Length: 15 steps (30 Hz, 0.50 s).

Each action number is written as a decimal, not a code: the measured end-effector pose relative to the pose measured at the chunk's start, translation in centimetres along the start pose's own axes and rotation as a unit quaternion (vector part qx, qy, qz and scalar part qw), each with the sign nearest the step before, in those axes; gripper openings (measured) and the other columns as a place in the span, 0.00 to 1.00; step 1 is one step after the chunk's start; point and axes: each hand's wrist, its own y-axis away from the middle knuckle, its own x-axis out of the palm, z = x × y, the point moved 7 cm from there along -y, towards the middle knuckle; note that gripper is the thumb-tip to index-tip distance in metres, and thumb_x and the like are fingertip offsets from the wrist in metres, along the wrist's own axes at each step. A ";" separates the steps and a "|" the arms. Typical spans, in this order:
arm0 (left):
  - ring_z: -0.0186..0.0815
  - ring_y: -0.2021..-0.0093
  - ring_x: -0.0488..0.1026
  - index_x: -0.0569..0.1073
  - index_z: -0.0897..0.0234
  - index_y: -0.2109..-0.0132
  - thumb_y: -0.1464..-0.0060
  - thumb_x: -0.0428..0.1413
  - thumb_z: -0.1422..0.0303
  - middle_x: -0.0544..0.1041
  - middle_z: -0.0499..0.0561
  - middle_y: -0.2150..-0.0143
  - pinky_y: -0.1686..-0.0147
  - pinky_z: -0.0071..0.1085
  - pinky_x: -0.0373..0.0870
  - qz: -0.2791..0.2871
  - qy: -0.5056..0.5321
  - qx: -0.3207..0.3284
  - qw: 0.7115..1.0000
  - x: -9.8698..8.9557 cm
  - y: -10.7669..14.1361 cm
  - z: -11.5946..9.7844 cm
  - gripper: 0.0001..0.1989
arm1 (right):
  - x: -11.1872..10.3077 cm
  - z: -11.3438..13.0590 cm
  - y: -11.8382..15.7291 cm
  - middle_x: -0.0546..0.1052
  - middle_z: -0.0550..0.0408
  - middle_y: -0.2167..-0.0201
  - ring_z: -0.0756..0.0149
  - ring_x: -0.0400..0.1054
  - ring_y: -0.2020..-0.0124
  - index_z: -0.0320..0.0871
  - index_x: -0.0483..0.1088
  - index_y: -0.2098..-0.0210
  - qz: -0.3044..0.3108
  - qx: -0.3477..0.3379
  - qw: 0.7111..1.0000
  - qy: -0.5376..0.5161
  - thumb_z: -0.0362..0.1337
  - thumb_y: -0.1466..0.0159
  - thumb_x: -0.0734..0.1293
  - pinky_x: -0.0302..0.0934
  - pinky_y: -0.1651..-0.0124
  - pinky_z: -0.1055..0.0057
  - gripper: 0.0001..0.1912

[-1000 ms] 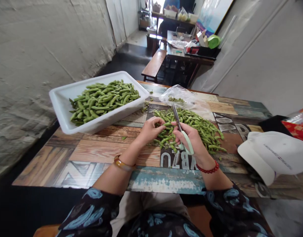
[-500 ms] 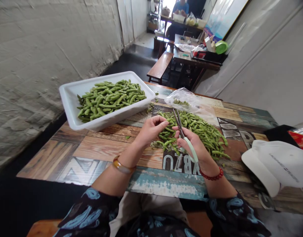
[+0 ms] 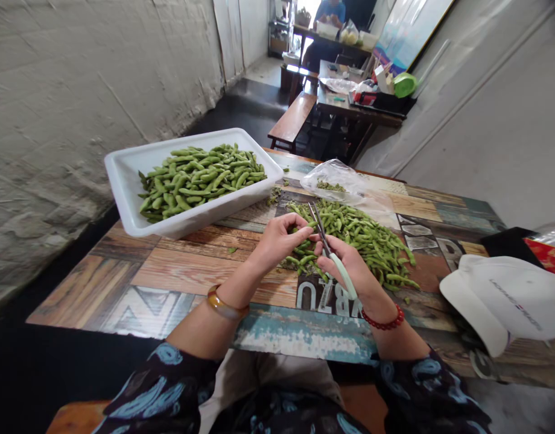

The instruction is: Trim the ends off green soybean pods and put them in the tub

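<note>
My right hand [image 3: 347, 265] is closed round the pale green handles of a pair of scissors [image 3: 344, 275], whose metal blades point up and away from me, slightly parted. Close to its left, my left hand [image 3: 284, 241] pinches a green edamame pod [image 3: 310, 226] between thumb and fingers, near the blades. Under and beyond both hands spreads a loose pile of edamame pods [image 3: 363, 238] on the table. A white plastic tub [image 3: 205, 217] at the left holds a heap of edamame pods [image 3: 200, 181].
Behind the pile lies a clear plastic bag [image 3: 334, 175] with green trimmings. A white cap [image 3: 508, 295] rests at the table's right side. Farther back stand a wooden bench [image 3: 293, 117] and a cluttered table [image 3: 336, 108]; a person in blue [image 3: 329, 12] is at the far end.
My right hand has moved slightly left, bringing the scissors closer to my left hand. A pod now shows in the left hand's pinch. The view has shifted a little.
</note>
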 end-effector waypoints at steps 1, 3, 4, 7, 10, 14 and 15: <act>0.28 0.75 0.64 0.73 0.66 0.72 0.50 0.61 0.62 0.71 0.47 0.75 0.76 0.24 0.60 0.000 0.000 0.001 1.000 0.1 0.0 -0.1 0.11 | 0.0 0.0 0.0 0.69 0.56 0.63 0.72 0.60 0.72 0.44 0.69 0.45 0.001 -0.001 1.000 0.002 0.50 0.39 0.70 0.60 0.70 0.74 0.27; 0.28 0.75 0.63 0.73 0.66 0.72 0.50 0.61 0.63 0.71 0.47 0.75 0.76 0.24 0.60 -0.001 0.000 0.003 1.000 0.1 0.1 -0.3 0.11 | 0.0 0.1 0.0 0.69 0.56 0.63 0.72 0.60 0.72 0.44 0.69 0.45 0.001 -0.001 1.000 0.003 0.50 0.39 0.70 0.60 0.70 0.74 0.26; 0.28 0.75 0.63 0.73 0.66 0.72 0.50 0.60 0.63 0.71 0.46 0.75 0.76 0.24 0.60 -0.002 -0.001 0.004 1.000 0.1 0.1 -0.4 0.11 | 0.0 0.2 0.0 0.69 0.56 0.63 0.72 0.60 0.72 0.44 0.69 0.45 0.001 -0.001 1.000 0.004 0.50 0.39 0.70 0.60 0.70 0.74 0.26; 0.29 0.74 0.64 0.72 0.66 0.72 0.50 0.60 0.63 0.71 0.46 0.75 0.75 0.24 0.60 -0.006 -0.013 0.017 1.000 0.0 0.1 -0.6 0.10 | 0.0 0.4 0.0 0.68 0.57 0.64 0.72 0.60 0.72 0.44 0.69 0.47 -0.001 -0.005 1.000 0.008 0.50 0.39 0.71 0.59 0.70 0.74 0.25; 0.29 0.72 0.64 0.72 0.66 0.73 0.50 0.60 0.66 0.71 0.46 0.74 0.72 0.25 0.60 -0.015 -0.038 0.038 0.998 -0.2 0.0 -0.9 0.09 | 0.2 0.6 -0.1 0.68 0.58 0.67 0.73 0.59 0.73 0.43 0.69 0.48 0.001 -0.008 1.000 0.012 0.51 0.38 0.70 0.58 0.71 0.75 0.25; 0.30 0.72 0.64 0.72 0.66 0.74 0.49 0.60 0.66 0.70 0.46 0.75 0.72 0.25 0.60 -0.017 -0.048 0.044 0.998 -0.3 -0.1 -0.8 0.10 | 0.4 0.1 -0.3 0.67 0.59 0.68 0.73 0.60 0.76 0.43 0.69 0.48 0.010 -0.004 1.000 0.008 0.54 0.37 0.67 0.61 0.74 0.75 0.25; 0.30 0.72 0.64 0.72 0.65 0.74 0.49 0.60 0.65 0.70 0.46 0.75 0.72 0.25 0.60 -0.014 -0.046 0.043 0.998 -0.3 -0.1 -0.6 0.10 | 0.4 0.0 -0.4 0.67 0.59 0.68 0.74 0.60 0.76 0.43 0.70 0.49 0.008 -0.003 1.000 0.005 0.54 0.36 0.67 0.62 0.74 0.75 0.25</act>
